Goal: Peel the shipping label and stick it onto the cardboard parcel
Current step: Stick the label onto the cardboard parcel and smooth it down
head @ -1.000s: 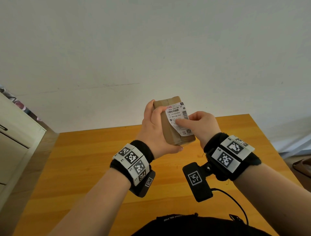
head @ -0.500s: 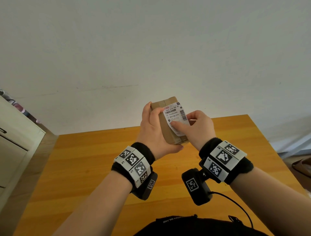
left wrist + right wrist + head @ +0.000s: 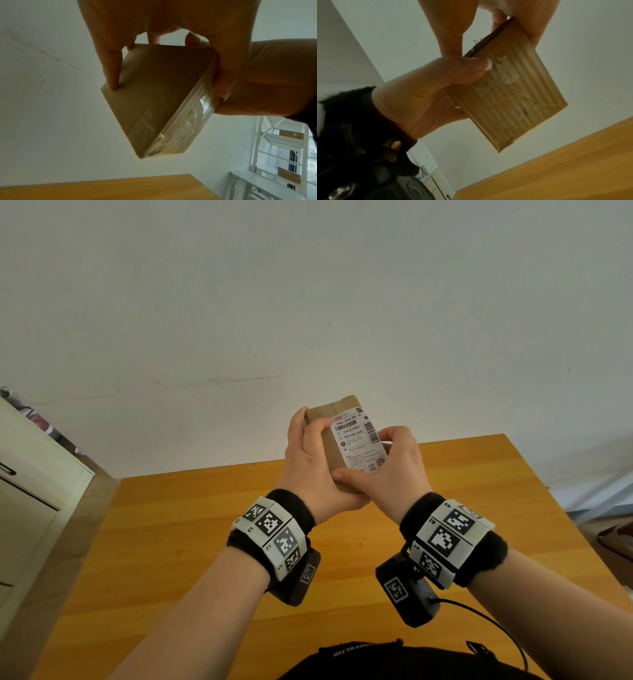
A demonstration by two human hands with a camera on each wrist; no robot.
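Right now the box (image 3: 337,453) is held up in the air above the table (image 3: 191,542), between both hands, and it touches them both. Its long side runs up and away from the person, with the top end leaning a little toward the wall (image 3: 308,285).

The left hand (image 3: 313,470) is wrapped around the left side of the box. Its thumb lies on the front face and its fingers curl around the back, so the box sits right inside this hand. In the left wrist view, one fingertip (image 3: 113,83) presses on the back face.

The right hand (image 3: 394,470) sits on the right side of the box, with its fingers bent around the right edge. Its thumb lies flat across the low end of the front, pointing to the left.

The label (image 3: 359,440) is on the front face, on the half nearer the right hand, and runs the same long way as the box. It lies just above the right thumb, so the right hand looks best placed to rub up along it. I think the label's low end is being pressed down. I cannot tell if every edge is stuck flat yet.
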